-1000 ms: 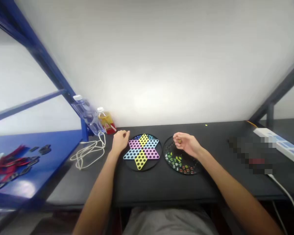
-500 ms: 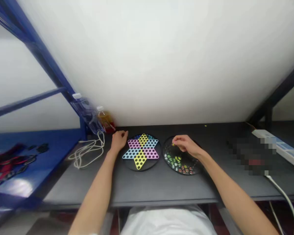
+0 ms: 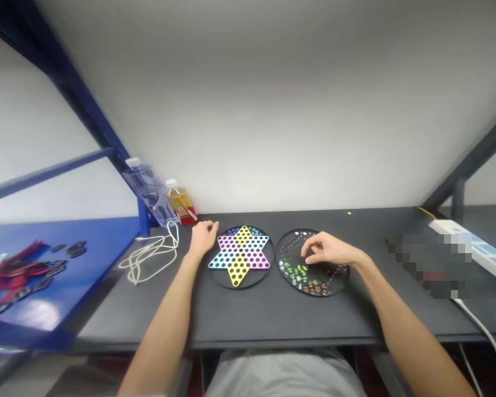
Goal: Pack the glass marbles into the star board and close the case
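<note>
My right hand (image 3: pixel 324 249) hovers over a round black tray (image 3: pixel 287 283). Its thumb and forefinger are apart, with nothing visible between them. Green marbles (image 3: pixel 291 270) and orange-red marbles (image 3: pixel 315 286) lie in the tray's lower part, with some yellow and clear ones among them. To the tray's left is a round Chinese checkers board (image 3: pixel 238 269) with a yellow, pink and light-blue star full of holes. Blue marbles (image 3: pixel 233 231) show along its far rim. My left hand (image 3: pixel 203 236) rests on the table beside the board, fingers loosely bent, holding nothing I can see.
A white cable (image 3: pixel 149 259) lies coiled at the left. Behind it stand a clear bottle (image 3: pixel 151 190) and a bottle of amber liquid (image 3: pixel 181 201). A white power strip (image 3: pixel 475 245) and a blurred-out dark object (image 3: pixel 430 264) are at the right. Blue frame bars (image 3: pixel 86 116) slope up on the left.
My right hand has shifted right and slightly down over the tray. Its fingertips were pinched near a yellow marble and are now apart. The left hand stays beside the board.
</note>
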Demonstrator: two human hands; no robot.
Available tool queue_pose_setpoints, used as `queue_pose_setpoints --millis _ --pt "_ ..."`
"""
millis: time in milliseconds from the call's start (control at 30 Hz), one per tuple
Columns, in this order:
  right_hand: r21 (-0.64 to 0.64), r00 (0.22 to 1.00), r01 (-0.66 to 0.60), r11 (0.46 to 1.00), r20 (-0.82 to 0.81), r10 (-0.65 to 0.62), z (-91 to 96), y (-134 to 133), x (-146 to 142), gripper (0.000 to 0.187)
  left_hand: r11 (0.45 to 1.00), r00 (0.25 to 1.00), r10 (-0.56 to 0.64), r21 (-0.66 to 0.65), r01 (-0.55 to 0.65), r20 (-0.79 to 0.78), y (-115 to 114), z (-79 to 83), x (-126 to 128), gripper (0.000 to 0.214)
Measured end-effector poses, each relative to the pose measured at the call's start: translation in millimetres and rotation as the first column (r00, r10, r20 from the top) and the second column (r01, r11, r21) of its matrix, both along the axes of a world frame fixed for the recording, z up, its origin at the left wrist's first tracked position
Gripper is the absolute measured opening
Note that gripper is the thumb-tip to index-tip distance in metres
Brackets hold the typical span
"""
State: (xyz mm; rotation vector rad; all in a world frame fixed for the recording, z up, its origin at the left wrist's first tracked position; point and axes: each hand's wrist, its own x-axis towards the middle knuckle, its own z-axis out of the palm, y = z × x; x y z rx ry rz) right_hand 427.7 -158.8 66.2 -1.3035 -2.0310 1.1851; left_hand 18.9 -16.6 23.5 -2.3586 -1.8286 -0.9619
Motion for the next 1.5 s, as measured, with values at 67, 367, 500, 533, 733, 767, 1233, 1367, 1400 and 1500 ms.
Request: queue_pose_setpoints --millis 67,367,500,533,733,767,1233,1367,1400,1500 --pt "-0.016 0.994 -0.071 0.997 0.086 0.072 1.2 -1 4 0.032 1.000 1.000 0.000 -0.002 0.000 -0.003 0 -0.1 0 0.042" --pt "-0.155 0.912 0.087 0.984 -0.385 -0.141 -2.1 -1 -1 0.027 0.999 0.999 -0.039 0.003 0.039 -0.001 0 0.2 0 0.044" --pt "-0.370 0.706 0.014 0.929 -0.654 -0.271 -8.6 3 -13 0.030 0.999 0.999 -0.037 -0.014 0.037 0.002 -2 1.3 1 0.042" --pt "-0.396 0.712 0.014 0.918 -0.641 -0.287 -11.0 4 -17 0.034 0.999 0.999 -0.040 -0.016 0.040 0.003 -2 1.4 1 0.042" --pt "-0.083 0.961 0.160 0.984 -0.213 -0.174 -17.4 4 -23 0.038 0.998 0.998 -0.065 -0.018 0.064 -0.025 -3 1.0 1 0.042" --pt "-0.033 0.987 0.102 0.994 -0.118 -0.105 -16.4 3 -20 0.034 0.997 0.997 -0.071 -0.020 0.071 -0.029 -3 1.0 1 0.042" --pt "-0.310 0.817 0.119 0.943 -0.509 -0.270 -11.3 2 -16 0.034 0.996 0.997 -0.073 -0.044 0.072 -0.015 -5 3.4 3 0.041" --pt "-0.341 0.773 0.127 0.931 -0.554 -0.309 -14.0 3 -23 0.044 0.996 0.996 -0.089 -0.032 0.088 -0.010 -4 2.1 2 0.041" --pt "-0.293 0.815 0.161 0.942 -0.499 -0.295 -14.9 3 -24 0.046 0.996 0.996 -0.089 -0.031 0.089 -0.011 -4 1.9 1 0.041" --pt "-0.094 0.959 0.148 0.984 -0.230 -0.167 -14.1 1 -24 0.044 0.996 0.996 -0.085 -0.035 0.084 -0.021 -4 1.8 2 0.042"
